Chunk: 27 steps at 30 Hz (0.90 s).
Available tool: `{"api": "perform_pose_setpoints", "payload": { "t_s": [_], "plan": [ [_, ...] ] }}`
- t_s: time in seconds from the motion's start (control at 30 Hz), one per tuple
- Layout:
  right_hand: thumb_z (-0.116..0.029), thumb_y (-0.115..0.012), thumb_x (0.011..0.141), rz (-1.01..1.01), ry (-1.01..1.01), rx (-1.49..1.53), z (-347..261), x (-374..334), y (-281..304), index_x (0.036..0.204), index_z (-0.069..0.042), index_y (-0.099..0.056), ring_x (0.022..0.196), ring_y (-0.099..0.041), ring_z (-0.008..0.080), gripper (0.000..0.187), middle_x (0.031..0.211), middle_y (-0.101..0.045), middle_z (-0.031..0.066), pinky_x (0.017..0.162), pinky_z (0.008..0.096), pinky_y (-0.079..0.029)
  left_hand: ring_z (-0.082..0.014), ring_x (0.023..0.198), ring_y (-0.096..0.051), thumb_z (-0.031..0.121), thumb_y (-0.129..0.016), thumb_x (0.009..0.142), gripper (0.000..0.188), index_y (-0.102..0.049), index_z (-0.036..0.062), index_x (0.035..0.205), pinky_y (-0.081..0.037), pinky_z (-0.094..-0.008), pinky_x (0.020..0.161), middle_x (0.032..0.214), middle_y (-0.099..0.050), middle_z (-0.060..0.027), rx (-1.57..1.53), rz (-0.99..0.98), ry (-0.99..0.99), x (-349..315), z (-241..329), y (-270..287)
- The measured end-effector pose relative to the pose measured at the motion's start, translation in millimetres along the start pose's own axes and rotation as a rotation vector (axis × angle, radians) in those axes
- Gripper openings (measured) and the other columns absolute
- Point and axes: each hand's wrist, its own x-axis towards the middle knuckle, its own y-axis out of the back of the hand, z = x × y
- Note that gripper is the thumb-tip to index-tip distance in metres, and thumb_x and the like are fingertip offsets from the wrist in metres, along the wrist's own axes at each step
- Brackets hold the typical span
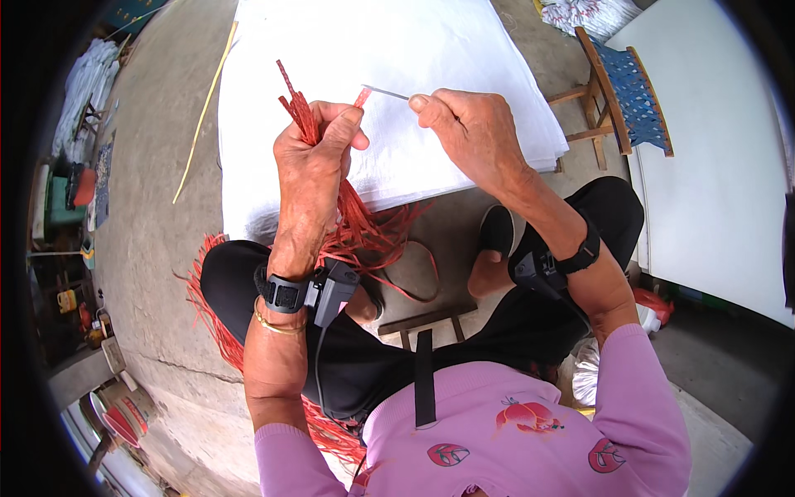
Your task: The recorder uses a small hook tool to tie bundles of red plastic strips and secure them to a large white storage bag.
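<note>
My left hand (319,145) is closed around a bunch of red flat strips (356,219), whose short ends stick up past the fingers while the long part hangs down below the wrist. One strip end (363,96) is pinched between thumb and forefinger and points up to the right. My right hand (472,128) grips a thin metal tool (386,92), its narrow shaft reaching left. The tip of the tool lies at the pinched strip end; whether it touches or has entered the strip, I cannot tell. The handle is hidden in my fingers.
Under both hands is a table with a white cloth (447,50). A wooden stool with a blue woven seat (633,95) stands at the right, beside a white panel (712,157). More red strips (211,306) hang by my left leg. A yellow strip (205,112) lies on the floor.
</note>
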Motion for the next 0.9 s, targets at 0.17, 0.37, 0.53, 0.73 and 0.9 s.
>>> {"api": "perform_pose_setpoints", "payload": {
  "t_s": [0.17,0.37,0.53,0.73,0.9],
  "plan": [
    [-0.034,-0.054,0.086,-0.042,-0.007,-0.013,-0.7,-1.2,0.1,0.058,-0.002,-0.056,0.044,-0.049,0.031,0.042,0.048,-0.049,0.0152,0.046,0.039,-0.038,-0.0004,0.042,-0.03,0.016,-0.06,0.086,0.012,-0.059,0.0044,0.085,-0.019,-0.0169,0.038,0.062,-0.055,0.0004,0.008,-0.014,-0.004,-1.0,4.0,-0.2],
    [-0.033,-0.055,0.084,-0.357,-0.139,0.217,-3.8,-2.7,-1.5,0.065,-0.002,-0.061,0.052,-0.053,0.0283,0.037,0.053,-0.054,0.0112,0.051,0.0379,-0.04,-0.0012,0.042,-0.032,0.009,-0.057,0.086,0.009,-0.06,0.0007,0.085,-0.022,-0.0184,0.038,0.061,-0.056,-0.0024,-0.036,-0.091,-0.011,-0.8,2.0,-1.7],
    [-0.026,-0.059,0.08,0.427,0.57,-0.353,0.0,3.6,-0.9,0.074,-0.004,-0.062,0.066,-0.054,0.027,0.023,0.068,-0.055,0.0094,0.059,0.0377,-0.043,-0.0035,0.04,-0.027,0.011,-0.053,0.089,0.012,-0.056,-0.0012,0.091,-0.02,-0.0196,0.038,0.066,-0.058,-0.0051,-0.424,0.096,0.087,10.6,-5.6,6.6],
    [-0.03,-0.053,0.087,-0.02,-0.003,0.289,-1.9,-14.0,-21.3,0.086,-0.002,-0.063,0.067,-0.053,0.0174,0.03,0.072,-0.059,0.0062,0.061,0.0302,-0.043,-0.0044,0.04,-0.024,0.013,-0.048,0.092,0.016,-0.054,-0.0019,0.093,-0.021,-0.0201,0.039,0.068,-0.057,-0.0044,-0.55,0.03,0.203,9.7,-19.6,-6.9],
    [-0.03,-0.044,0.09,0.028,-0.179,0.875,1.4,-10.6,-21.8,0.084,0.0,-0.065,0.072,-0.054,0.0139,0.037,0.079,-0.063,0.0061,0.069,0.0291,-0.045,-0.0047,0.042,-0.035,0.016,-0.045,0.093,0.02,-0.055,-0.0012,0.095,-0.032,-0.0192,0.04,0.075,-0.061,-0.0064,-0.542,-0.212,0.392,-5.2,-26.7,-30.4]
  ]
}}
